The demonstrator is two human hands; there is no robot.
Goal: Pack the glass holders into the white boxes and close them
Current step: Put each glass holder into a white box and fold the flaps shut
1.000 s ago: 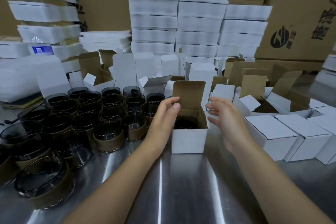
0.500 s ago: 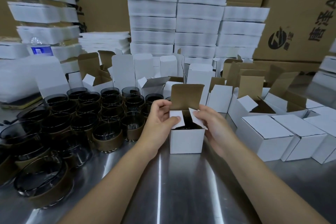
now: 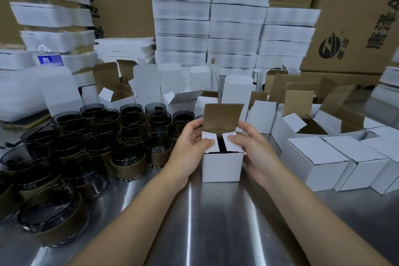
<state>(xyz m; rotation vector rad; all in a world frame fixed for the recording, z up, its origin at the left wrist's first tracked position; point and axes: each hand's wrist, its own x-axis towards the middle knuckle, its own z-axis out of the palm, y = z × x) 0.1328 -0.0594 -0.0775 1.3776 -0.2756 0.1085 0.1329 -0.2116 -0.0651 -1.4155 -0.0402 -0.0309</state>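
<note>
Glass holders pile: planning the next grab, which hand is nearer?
Left. The left hand sits just right of the glass holders; the right hand is beyond the box.

The glass holder inside the white box shows only as a dark strip between the two folded side flaps; the remainder is covered. The fingertips of the left hand and right hand are concealed behind the raised lid. The brown cartons are cut off by the top edge, leaving their print incomplete. A bottle stands half hidden behind foam stacks. The leftmost glass holders and rightmost closed boxes run out of frame.
</note>
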